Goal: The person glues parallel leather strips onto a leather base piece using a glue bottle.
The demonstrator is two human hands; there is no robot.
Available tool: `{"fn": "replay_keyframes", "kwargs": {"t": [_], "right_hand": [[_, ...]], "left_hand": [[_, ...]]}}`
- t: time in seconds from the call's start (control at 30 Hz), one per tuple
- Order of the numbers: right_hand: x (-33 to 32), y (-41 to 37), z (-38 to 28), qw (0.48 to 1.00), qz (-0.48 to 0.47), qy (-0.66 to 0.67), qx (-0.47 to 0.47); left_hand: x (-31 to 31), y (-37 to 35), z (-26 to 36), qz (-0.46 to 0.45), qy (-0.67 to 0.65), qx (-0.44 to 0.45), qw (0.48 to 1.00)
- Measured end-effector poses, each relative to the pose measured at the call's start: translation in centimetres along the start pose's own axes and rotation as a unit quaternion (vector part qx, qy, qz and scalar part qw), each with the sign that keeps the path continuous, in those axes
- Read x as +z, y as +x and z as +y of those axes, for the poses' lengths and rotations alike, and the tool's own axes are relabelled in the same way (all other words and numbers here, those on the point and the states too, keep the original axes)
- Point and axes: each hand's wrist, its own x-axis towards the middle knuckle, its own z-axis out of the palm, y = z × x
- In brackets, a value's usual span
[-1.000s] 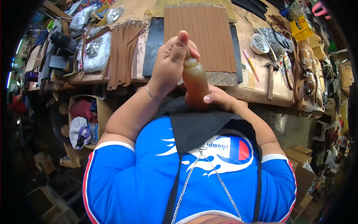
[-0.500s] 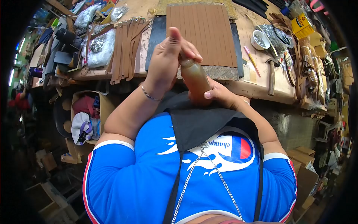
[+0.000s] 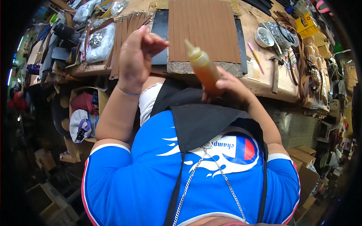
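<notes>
My right hand (image 3: 232,88) is wrapped round a squeeze bottle (image 3: 207,73) of amber-brown liquid. The bottle tilts up to the left, its pointed nozzle uncovered. Left of the bottle, my left hand (image 3: 137,56) is raised near the table edge, apart from it. Its fingers are curled together and slightly blurred; whether something small is in them cannot be made out. Beyond the bottle, brown strips (image 3: 203,30) lie side by side on a stone-like slab (image 3: 205,68), which rests over a dark board (image 3: 160,35).
More brown strips (image 3: 126,34) and plastic bags of metal parts (image 3: 100,43) lie at the left. At the right are a white bowl (image 3: 264,37), a pink and yellow pen (image 3: 255,56), a hammer (image 3: 275,75) and a yellow box (image 3: 306,25). An open box (image 3: 102,105) stands below the table.
My left hand has moved left, away from the bottle's top, and the nozzle now shows. My right hand has shifted slightly right with the bottle.
</notes>
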Motion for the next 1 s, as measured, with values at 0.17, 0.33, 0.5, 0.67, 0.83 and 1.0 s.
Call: {"fn": "replay_keyframes", "kwargs": {"t": [0.17, 0.33, 0.5, 0.67, 0.83, 1.0], "right_hand": [[-4.8, -1.7, -0.8, 0.953, 0.211, -0.116, -0.185], [-6.0, -2.3, -3.3, 0.935, 0.231, 0.03, -0.267], [-6.9, 1.0, -6.0, 0.833, 0.315, -0.367, -0.269], [-6.3, 3.3, -7.4, 0.921, 0.251, -0.152, -0.257], [-7.6, 4.3, -6.8, 0.938, 0.271, -0.1, -0.191], [-9.1, 5.4, -4.8, 0.929, 0.299, -0.159, -0.151]], "left_hand": [[-7.4, -1.8, -2.4, -0.033, 0.422, -0.101, 0.9], [-9.8, -5.4, -5.5, -0.142, 0.702, -0.105, 0.69], [-8.6, -2.4, -8.8, 0.017, 0.382, -0.317, 0.868], [-7.4, -1.0, -10.3, 0.035, 0.282, -0.339, 0.897], [-8.6, -1.0, -8.6, 0.05, 0.418, -0.249, 0.872], [-7.9, -0.4, -7.8, 0.028, 0.705, 0.039, 0.708]]}}
